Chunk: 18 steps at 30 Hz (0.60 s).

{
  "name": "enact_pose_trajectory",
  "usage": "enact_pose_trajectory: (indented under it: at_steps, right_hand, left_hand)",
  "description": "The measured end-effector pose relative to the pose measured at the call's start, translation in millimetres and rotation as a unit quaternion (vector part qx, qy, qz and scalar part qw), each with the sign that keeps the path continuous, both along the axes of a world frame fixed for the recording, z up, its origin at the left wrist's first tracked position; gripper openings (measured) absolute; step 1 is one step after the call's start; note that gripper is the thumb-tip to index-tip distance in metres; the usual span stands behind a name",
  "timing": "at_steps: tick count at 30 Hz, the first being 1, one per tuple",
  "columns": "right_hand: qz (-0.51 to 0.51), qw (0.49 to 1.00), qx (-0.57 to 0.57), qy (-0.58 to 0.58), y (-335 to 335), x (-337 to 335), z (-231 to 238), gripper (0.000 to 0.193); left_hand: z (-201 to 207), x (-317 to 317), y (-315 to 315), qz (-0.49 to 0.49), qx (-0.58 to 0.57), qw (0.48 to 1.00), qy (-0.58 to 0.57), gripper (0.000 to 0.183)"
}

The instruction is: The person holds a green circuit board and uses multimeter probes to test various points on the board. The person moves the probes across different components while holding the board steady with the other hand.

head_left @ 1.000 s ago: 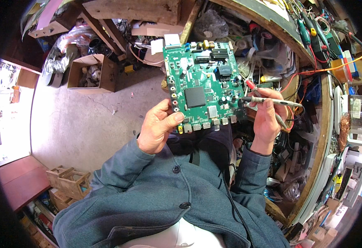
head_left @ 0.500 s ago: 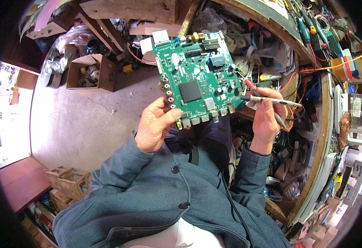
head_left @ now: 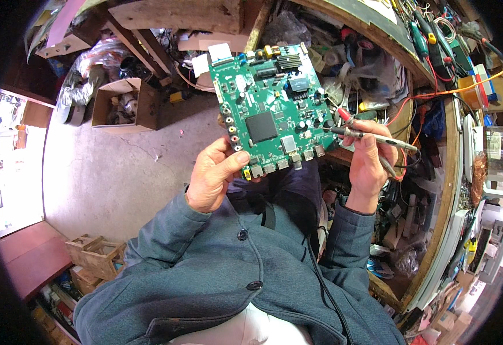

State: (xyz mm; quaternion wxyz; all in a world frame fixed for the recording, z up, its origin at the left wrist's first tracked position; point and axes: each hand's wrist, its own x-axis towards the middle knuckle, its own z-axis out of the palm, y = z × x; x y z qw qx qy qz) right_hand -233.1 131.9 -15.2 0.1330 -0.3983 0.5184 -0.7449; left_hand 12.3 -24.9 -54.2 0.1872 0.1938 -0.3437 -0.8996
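A green circuit board (head_left: 248, 95) is held up in front of me, tilted, with a large black square chip, capacitors and a row of metal sockets along its near edge. My left hand (head_left: 214, 175) grips its lower left corner, thumb on top. Between the fingers of my right hand (head_left: 372, 161) are two test probes: one with a red tip part (head_left: 344, 114), the other black and grey (head_left: 381, 138). Both point left at the board's right edge; whether their tips touch it is too small to tell. Red and black leads trail from them.
To the right, a wooden-framed bench (head_left: 444, 190) bears tools, cables and plastic containers, with jumbled parts and bags beneath. An open cardboard box (head_left: 125, 106) sits on the concrete floor at the far left. Small wooden crates (head_left: 99, 253) stand at the lower left.
The board and my left hand have shifted very slightly left. My right hand has stayed nearly in place, the probe tips moving a little left and down along the board's right side.
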Motion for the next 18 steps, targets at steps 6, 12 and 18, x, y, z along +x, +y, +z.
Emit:
enact_pose_trajectory:
  at_steps: [6, 12, 18]
  right_hand:
    - [0.008, 1.0, 0.005, -0.014, 2.1, 0.7, 0.8, 0.025]
    - [0.01, 1.0, 0.009, -0.006, 3.8, -1.7, -1.9, 0.026]
    - [0.001, 1.0, 0.014, 0.003, 3.8, -1.4, -0.1, 0.029]
  left_hand:
    - [-1.1, 0.8, -0.6, 0.006, 0.002, 1.0, -0.013, 0.041]
    - [-1.5, 1.9, -4.1, 0.01, 0.016, 1.0, 0.006, 0.042]
    - [-1.2, 0.5, -4.2, 0.012, 0.009, 1.0, 0.007, 0.043]
